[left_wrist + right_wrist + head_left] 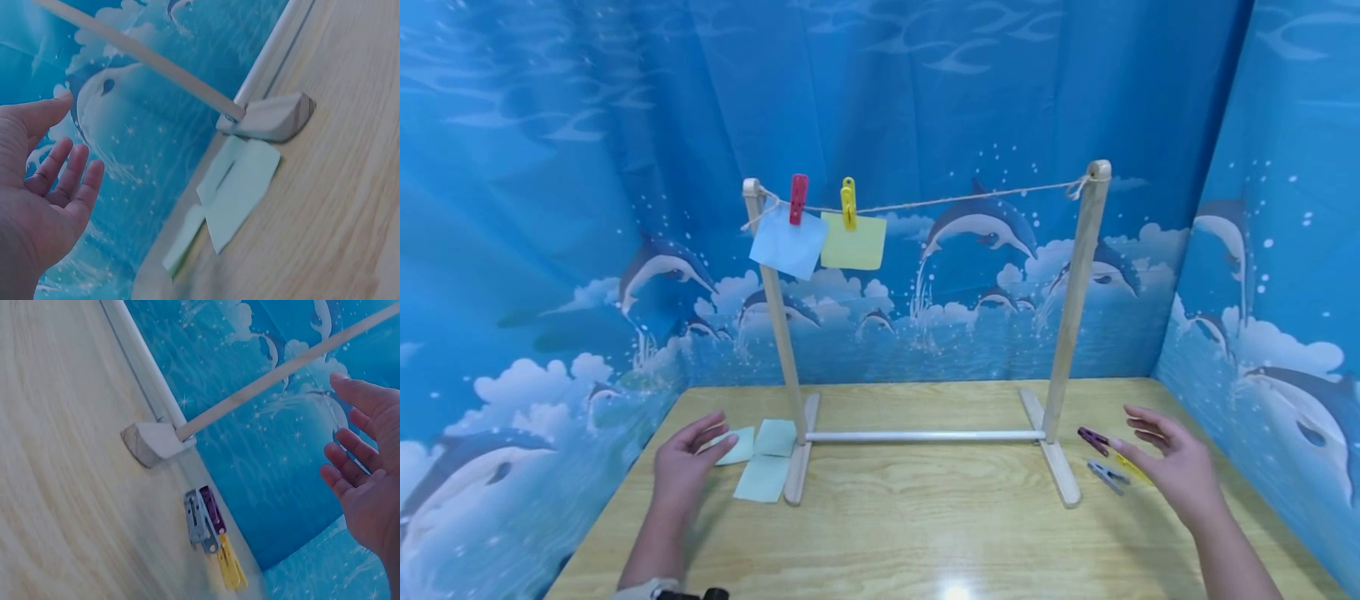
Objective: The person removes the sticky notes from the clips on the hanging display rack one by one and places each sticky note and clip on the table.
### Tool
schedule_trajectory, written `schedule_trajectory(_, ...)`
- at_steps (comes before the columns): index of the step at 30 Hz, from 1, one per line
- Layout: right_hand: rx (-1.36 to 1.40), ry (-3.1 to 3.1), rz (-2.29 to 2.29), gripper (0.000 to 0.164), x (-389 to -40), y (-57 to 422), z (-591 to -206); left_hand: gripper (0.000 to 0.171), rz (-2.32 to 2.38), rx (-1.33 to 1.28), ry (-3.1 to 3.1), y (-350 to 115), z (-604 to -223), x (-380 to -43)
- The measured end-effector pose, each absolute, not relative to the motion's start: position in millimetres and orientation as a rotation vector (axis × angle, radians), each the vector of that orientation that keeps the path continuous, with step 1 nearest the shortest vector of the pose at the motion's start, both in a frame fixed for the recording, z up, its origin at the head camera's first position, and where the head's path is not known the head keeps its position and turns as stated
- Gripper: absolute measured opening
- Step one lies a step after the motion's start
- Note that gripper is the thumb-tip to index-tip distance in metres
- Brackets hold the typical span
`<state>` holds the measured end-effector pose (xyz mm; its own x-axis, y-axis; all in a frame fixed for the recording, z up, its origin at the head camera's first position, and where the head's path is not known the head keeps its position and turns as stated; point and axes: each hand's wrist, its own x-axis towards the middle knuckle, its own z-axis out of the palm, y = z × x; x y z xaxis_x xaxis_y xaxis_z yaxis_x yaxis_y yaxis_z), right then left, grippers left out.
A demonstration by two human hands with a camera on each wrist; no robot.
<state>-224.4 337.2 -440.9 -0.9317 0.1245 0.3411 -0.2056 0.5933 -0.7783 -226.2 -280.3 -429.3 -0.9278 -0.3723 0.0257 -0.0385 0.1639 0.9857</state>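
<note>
My left hand [687,458], fingers loosely bent and holding nothing, hovers beside several pale green paper notes [763,478] at the left of the table. The left wrist view shows its palm and spread fingers, apart from the notes. On the other side my right hand [1180,467] hovers with bare, relaxed fingers near three clothespins: a dark purple clothespin [1093,441], a grey clothespin [1107,477] and a yellow clothespin [230,562], partly hidden by the hand in the head view. Between the hands, a red clothespin [798,200] clips a blue note [788,242] to a string [955,199].
A second yellow clothespin [848,204] hangs a yellow note [853,242] on that string. The string spans two wooden posts [1077,308] on feet, joined by a low white bar [925,436]. A blue dolphin-print curtain [880,100] encloses the wooden table [925,533].
</note>
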Motion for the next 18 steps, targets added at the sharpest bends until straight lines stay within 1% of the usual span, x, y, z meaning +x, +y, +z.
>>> schedule_trajectory(8, 0.207, -2.407, 1.321, 0.055, -222, 322, -428, 0.057, -1.913, 0.301, -2.099, -271, -422, -225)
schedule_trajectory(14, 0.249, -2.403, 1.380, 0.055, -220, 310, -417, 0.054, -1.890, 0.223, -2.092, -260, -414, -223)
schedule_trajectory(18, 0.282, -2.433, 1.341, 0.055, -221, 302, -412, 0.052, -1.876, 0.185, -2.102, -254, -410, -223)
